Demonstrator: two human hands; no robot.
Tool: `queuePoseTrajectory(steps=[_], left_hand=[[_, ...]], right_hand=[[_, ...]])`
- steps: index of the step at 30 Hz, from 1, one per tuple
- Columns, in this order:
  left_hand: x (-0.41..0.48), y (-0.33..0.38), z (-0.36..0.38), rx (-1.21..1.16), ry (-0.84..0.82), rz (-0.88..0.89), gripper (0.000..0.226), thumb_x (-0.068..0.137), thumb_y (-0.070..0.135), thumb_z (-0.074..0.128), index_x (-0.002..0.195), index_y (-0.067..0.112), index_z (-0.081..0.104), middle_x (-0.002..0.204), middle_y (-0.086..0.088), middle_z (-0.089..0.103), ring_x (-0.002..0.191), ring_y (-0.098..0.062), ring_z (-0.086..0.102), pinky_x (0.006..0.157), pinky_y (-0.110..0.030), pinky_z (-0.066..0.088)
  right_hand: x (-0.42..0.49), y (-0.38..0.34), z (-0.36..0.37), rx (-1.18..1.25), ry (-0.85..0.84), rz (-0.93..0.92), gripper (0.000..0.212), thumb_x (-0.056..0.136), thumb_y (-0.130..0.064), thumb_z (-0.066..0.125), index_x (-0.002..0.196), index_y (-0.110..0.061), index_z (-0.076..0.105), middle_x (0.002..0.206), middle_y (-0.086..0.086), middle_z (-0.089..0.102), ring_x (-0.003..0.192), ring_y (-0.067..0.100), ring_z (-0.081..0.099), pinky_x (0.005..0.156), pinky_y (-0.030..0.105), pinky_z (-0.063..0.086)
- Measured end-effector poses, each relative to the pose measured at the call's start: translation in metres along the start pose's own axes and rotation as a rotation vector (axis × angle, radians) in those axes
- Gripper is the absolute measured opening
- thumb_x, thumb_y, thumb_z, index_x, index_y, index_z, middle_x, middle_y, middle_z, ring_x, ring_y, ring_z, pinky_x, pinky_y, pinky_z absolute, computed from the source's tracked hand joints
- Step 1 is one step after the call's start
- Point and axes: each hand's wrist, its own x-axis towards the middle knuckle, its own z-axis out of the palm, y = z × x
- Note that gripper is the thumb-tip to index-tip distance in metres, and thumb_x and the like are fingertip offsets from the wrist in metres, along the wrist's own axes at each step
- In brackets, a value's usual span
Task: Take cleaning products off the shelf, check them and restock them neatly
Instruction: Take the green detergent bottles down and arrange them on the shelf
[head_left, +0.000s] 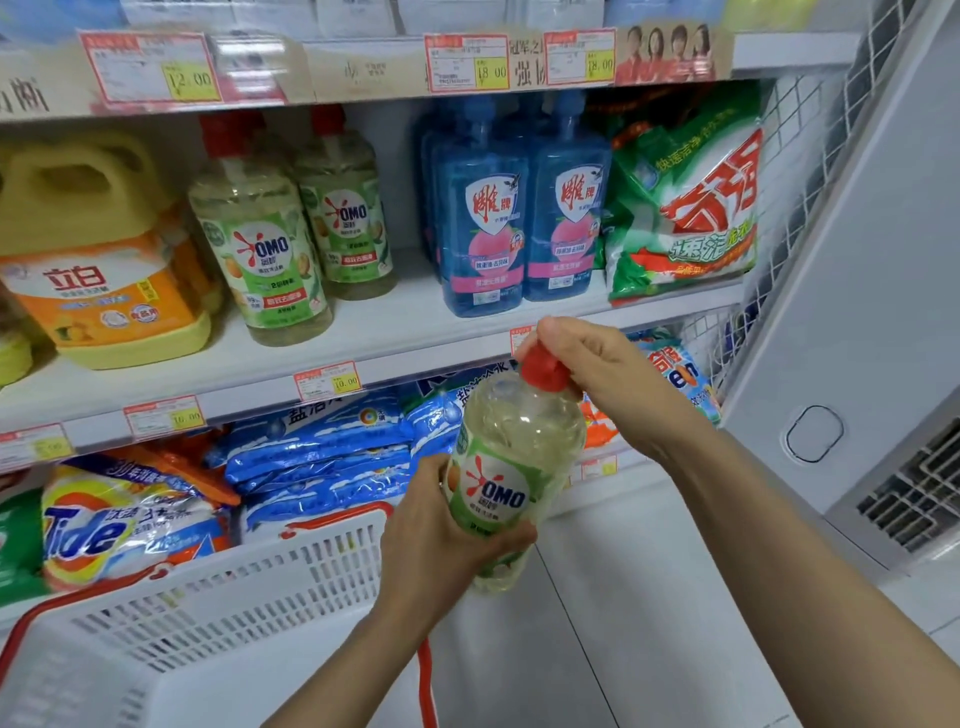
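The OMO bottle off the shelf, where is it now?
In the head view the OMO bottle is right of centre, in front of the shelves below the blue bottles: the left hand grips its body, the right hand its red cap.

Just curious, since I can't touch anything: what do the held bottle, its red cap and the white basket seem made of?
The OMO bottle looks like clear, glossy plastic: pale liquid shows through and highlights glint. Its red cap seems opaque, smooth plastic. The white basket looks like rigid moulded plastic, matte, with slotted walls.
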Motion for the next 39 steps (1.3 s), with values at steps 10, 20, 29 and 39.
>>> queuePoseTrajectory(steps=[10, 20, 29, 39], left_hand=[[0.026, -0.046, 0.032, -0.035, -0.23, 0.028, 0.077, 0.053, 0.077, 0.072, 0.12, 0.05, 0.047, 0.113, 0.015, 0.063, 0.102, -0.003, 0.062, 0.089, -0.036, 0.054], [0.042, -0.095, 0.107, 0.009, -0.539, -0.086, 0.055, 0.075, 0.045, 0.079, 0.123, 0.034, 0.055, 0.107, 0.012, 0.068, 0.093, -0.001, 0.066, 0.076, -0.015, 0.053], [0.023, -0.136, 0.161, 0.051, -0.578, -0.191, 0.049, 0.068, 0.044, 0.085, 0.1, 0.032, 0.05, 0.092, 0.013, 0.068, 0.079, 0.002, 0.066, 0.066, -0.012, 0.051], [0.023, -0.14, 0.143, 0.21, -0.705, -0.108, 0.054, 0.076, 0.047, 0.078, 0.119, 0.025, 0.053, 0.115, 0.005, 0.064, 0.095, -0.007, 0.061, 0.084, -0.023, 0.051]], right_hand=[[0.0, 0.059, -0.002, -0.018, -0.121, 0.138, 0.013, 0.091, -0.012, 0.068, 0.08, -0.02, 0.068, 0.074, -0.013, 0.064, 0.062, -0.002, 0.056, 0.055, 0.015, 0.042], [-0.036, 0.209, 0.002, -0.102, -0.308, 0.258, 0.007, 0.086, -0.016, 0.074, 0.086, -0.019, 0.068, 0.089, -0.005, 0.066, 0.082, 0.007, 0.064, 0.074, 0.023, 0.053], [-0.057, 0.282, 0.001, -0.087, -0.432, 0.346, 0.012, 0.082, -0.024, 0.076, 0.092, -0.021, 0.071, 0.096, 0.005, 0.069, 0.088, 0.025, 0.065, 0.078, 0.032, 0.054], [-0.061, 0.284, 0.009, -0.059, -0.461, 0.414, 0.017, 0.081, -0.014, 0.08, 0.095, -0.017, 0.072, 0.099, -0.001, 0.071, 0.086, 0.01, 0.067, 0.077, 0.023, 0.054]])
